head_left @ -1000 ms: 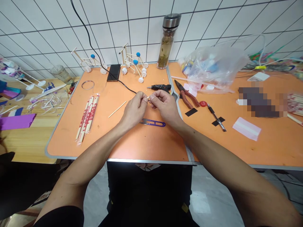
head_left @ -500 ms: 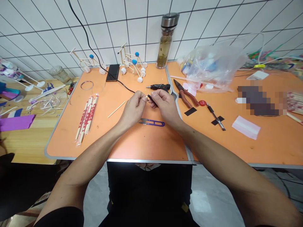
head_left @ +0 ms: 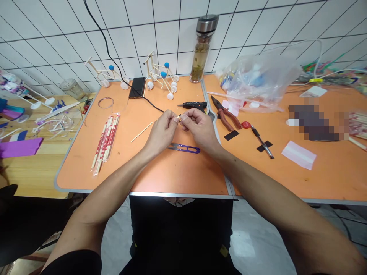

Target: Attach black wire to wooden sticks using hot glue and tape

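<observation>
Black tape (head_left: 180, 118) gone — snips (head_left: 184, 148) beneath hands

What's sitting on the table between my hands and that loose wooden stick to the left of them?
Nothing visible. The left hand and right hand pinch a small piece together; bare orange table separates them from the loose wooden stick.

Purple thread snips (head_left: 184, 148) lie on my orange table (head_left: 149, 172). Wrapped chopsticks (head_left: 105, 142) lie at my left, with a loose stick (head_left: 142, 132) nearer. Red-handled pliers (head_left: 225, 114) sit beside the black glue gun (head_left: 192, 104). A tea bottle (head_left: 202, 49) stands against the tiled wall.
</observation>
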A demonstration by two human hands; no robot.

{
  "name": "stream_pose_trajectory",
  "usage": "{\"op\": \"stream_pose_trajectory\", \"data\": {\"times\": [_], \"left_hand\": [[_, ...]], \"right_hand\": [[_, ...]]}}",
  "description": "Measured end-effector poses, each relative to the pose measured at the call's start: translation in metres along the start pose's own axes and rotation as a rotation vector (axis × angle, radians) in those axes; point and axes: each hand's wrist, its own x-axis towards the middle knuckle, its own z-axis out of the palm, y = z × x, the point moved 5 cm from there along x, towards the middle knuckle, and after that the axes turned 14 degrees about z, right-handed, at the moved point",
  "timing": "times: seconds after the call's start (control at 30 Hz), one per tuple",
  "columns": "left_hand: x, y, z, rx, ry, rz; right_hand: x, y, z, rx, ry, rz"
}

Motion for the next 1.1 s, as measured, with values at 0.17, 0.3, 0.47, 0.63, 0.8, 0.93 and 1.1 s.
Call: {"op": "stream_pose_trajectory", "data": {"times": [0.17, 0.3, 0.47, 0.63, 0.8, 0.93, 1.1], "left_hand": [[0.0006, 0.0020, 0.0000, -0.007, -0.009, -0.009], [0.0004, 0.0017, 0.0005, -0.024, -0.012, 0.001], [-0.0006, 0.0007, 0.0009, -0.023, -0.015, 0.012], [-0.0006, 0.0028, 0.0003, -0.043, -0.018, 0.045], [0.0000, 0.0043, -0.0005, -0.035, -0.021, 0.058], [-0.0003, 0.0049, -0.0009, -0.033, -0.015, 0.074], [-0.0013, 0.0094, -0.0025, -0.015, -0.001, 0.122]], "right_hand": [[0.0001, -0.0005, 0.0006, 0.020, 0.002, -0.013], [-0.0001, -0.0017, 0.0007, 0.032, -0.009, -0.017], [-0.0006, -0.0021, -0.0005, 0.000, -0.010, -0.015], [-0.0012, -0.0033, -0.0007, 0.004, -0.013, -0.018], [-0.0010, -0.0037, -0.0012, -0.008, -0.013, -0.013], [-0.0012, -0.0042, -0.0022, -0.009, -0.010, -0.016], [-0.0038, -0.0096, -0.0029, -0.008, 0.000, -0.036]]}}
